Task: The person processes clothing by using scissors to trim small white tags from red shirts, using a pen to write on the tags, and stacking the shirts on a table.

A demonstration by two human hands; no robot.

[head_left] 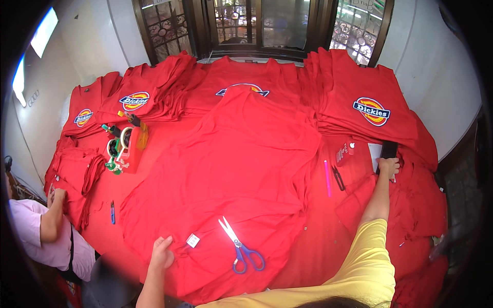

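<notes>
A red sleeveless shirt (241,149) is spread over the middle of the table, with a small white label (193,241) near its lower left side. Beside that label, my left hand (163,252) rests with its fingers curled against the cloth; whatever lies in them is hidden. Blue-handled scissors (239,246) lie on the shirt with their blades slightly apart, untouched. At the far right, my outstretched right hand (390,165) grips the near end of a flat black object shaped like a phone (389,150), above some white paper (376,156).
Stacked red shirts (359,92) with round badges line the back. A tape dispenser (131,149) holds several tools at left, near blue thread snips (113,212). A pink pen (327,178), black snips (338,178) and small red box (345,153) lie right. Another person (46,226) handles cloth at left.
</notes>
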